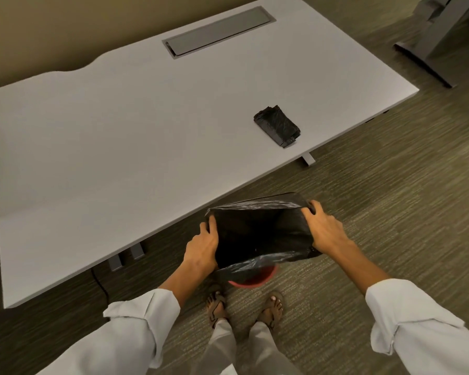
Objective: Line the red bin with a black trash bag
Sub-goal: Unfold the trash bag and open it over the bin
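Observation:
A black trash bag [257,234] is spread open over the red bin [251,282], which stands on the carpet just in front of my feet. Only a small arc of the bin's red rim shows under the bag's near edge. My left hand [201,246] grips the bag's left edge. On the right edge my right hand [325,230] holds the plastic with the fingers curled over it. The bag's mouth gapes dark between the two hands.
A white desk [119,147] fills the left and centre, its front edge close to the bag. A folded pack of black bags [277,125] lies near the desk's right edge. Desk legs and a cable [100,282] sit underneath. Grey furniture [439,36] stands far right.

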{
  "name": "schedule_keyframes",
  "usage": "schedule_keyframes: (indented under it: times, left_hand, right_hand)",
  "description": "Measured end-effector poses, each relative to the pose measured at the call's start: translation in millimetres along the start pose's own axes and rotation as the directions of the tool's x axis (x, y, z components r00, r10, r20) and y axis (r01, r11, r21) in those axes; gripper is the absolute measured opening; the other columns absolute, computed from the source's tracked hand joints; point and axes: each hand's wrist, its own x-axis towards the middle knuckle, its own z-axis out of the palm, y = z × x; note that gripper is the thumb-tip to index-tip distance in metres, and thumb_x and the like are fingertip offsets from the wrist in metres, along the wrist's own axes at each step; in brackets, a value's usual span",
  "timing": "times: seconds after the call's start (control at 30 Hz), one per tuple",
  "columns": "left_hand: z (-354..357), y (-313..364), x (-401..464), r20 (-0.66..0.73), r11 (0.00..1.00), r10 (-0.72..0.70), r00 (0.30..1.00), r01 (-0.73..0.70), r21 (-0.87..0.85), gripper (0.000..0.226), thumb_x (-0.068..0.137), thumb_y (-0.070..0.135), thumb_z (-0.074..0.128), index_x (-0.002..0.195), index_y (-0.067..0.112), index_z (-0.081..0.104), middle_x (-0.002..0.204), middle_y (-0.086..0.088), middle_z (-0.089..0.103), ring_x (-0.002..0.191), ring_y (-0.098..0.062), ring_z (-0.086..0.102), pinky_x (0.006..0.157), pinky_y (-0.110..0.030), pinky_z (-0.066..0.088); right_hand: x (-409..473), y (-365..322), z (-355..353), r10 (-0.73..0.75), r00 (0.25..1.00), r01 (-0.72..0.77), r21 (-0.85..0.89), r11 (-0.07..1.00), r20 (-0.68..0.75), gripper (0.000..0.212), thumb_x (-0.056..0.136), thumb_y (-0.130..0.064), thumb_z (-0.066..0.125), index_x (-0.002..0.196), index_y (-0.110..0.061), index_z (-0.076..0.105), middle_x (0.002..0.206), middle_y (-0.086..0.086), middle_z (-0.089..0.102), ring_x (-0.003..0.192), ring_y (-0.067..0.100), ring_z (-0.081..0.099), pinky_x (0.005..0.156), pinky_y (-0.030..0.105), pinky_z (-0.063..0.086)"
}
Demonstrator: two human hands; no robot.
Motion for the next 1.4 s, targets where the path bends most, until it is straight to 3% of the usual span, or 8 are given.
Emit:
schedule_keyframes:
  times: [0.3,0.57,0.7,0.83,1.0,1.1,1.2,1.4]
  left_hand:
    - [41.7,-21.2,14.6,0.044,1.0,-0.008,0.999,0.007,0.022,0.135,0.063,0.033,0.086,0.148,0.031,-0.019,0.14,-0.019,0.042,0.096,-0.029,0.065,0.078,-0.043,0.058]
    - [85.1,-42.5,46.5,0.022,0.982,-0.114,0.993,0.116,-0.151,0.135,0.049,0.079,0.072,0.149,0.036,-0.008,0.132,-0.014,0.059,0.102,-0.035,0.067,0.085,-0.049,0.057]
    - [118.6,-46.4,72.4,-0.092,0.952,-0.112,0.989,0.08,-0.296,0.078,0.087,0.054,0.059,0.15,0.028,0.02,0.122,-0.015,0.065,0.095,-0.031,0.069,0.077,-0.043,0.058]
    - [147.3,-48.8,94.6,-0.183,0.936,-0.073,0.98,0.004,-0.351,0.02,0.098,0.02,0.048,0.116,0.027,0.053,0.096,-0.008,0.068,0.066,-0.006,0.052,0.056,-0.016,0.038]
    - [180.2,-50.2,122.1,-0.075,0.929,-0.137,0.988,0.102,-0.357,0.037,0.089,0.005,0.052,0.122,0.017,0.061,0.1,-0.012,0.072,0.089,-0.029,0.069,0.076,-0.037,0.052]
    - [203.3,-55.4,139.5,0.077,0.932,-0.163,0.984,0.179,-0.314,0.064,0.089,0.009,0.051,0.149,0.024,0.033,0.121,-0.018,0.065,0.107,-0.036,0.065,0.089,-0.044,0.053]
    - [223.6,-66.1,159.9,0.146,0.952,-0.152,0.978,0.184,-0.245,0.08,0.09,0.01,0.052,0.155,0.036,0.012,0.149,-0.019,0.043,0.128,-0.039,0.05,0.106,-0.046,0.043]
    - [263.8,-80.7,207.9,0.059,0.975,-0.15,0.987,0.157,-0.156,0.058,0.097,0.014,0.04,0.151,0.03,0.029,0.135,-0.017,0.056,0.114,-0.039,0.058,0.086,-0.04,0.045]
  right_hand:
    - [11.1,13.1,38.5,0.096,0.993,-0.091,-0.071,0.993,0.075,0.081,0.074,-0.007,0.077,0.138,-0.025,0.031,0.13,0.013,0.044,0.104,0.039,0.063,0.082,0.046,0.056]
    - [48.3,6.9,85.6,0.057,0.986,-0.078,0.133,0.988,0.154,0.078,0.078,-0.024,0.077,0.136,-0.022,0.025,0.126,0.014,0.05,0.107,0.042,0.062,0.085,0.052,0.055]
    - [72.1,-0.7,123.8,0.044,0.981,-0.103,0.312,0.945,0.19,0.117,0.058,-0.041,0.09,0.148,-0.023,0.016,0.127,0.017,0.058,0.115,0.041,0.06,0.093,0.05,0.054]
    - [89.2,-6.8,169.1,0.063,0.987,-0.112,0.347,0.931,0.151,0.106,0.074,-0.055,0.075,0.155,-0.023,0.014,0.12,0.022,0.064,0.109,0.041,0.062,0.087,0.045,0.055]
    - [107.4,-5.5,217.2,0.061,0.985,-0.105,0.272,0.957,0.162,0.084,0.092,-0.04,0.058,0.157,-0.029,0.005,0.096,0.015,0.07,0.094,0.034,0.068,0.078,0.046,0.057]
    - [125.0,0.5,241.4,0.051,0.977,-0.098,0.225,0.969,0.206,0.078,0.094,-0.027,0.055,0.157,-0.028,0.009,0.098,0.018,0.069,0.092,0.036,0.067,0.076,0.045,0.057]
    - [149.3,7.8,258.0,0.029,0.976,-0.077,0.22,0.972,0.215,0.066,0.096,-0.028,0.05,0.155,-0.022,0.021,0.103,0.021,0.068,0.096,0.04,0.065,0.079,0.046,0.055]
    - [192.9,19.5,289.8,0.015,0.966,-0.067,0.198,0.978,0.257,0.058,0.097,-0.034,0.048,0.15,-0.02,0.029,0.112,0.023,0.067,0.106,0.042,0.062,0.087,0.05,0.053]
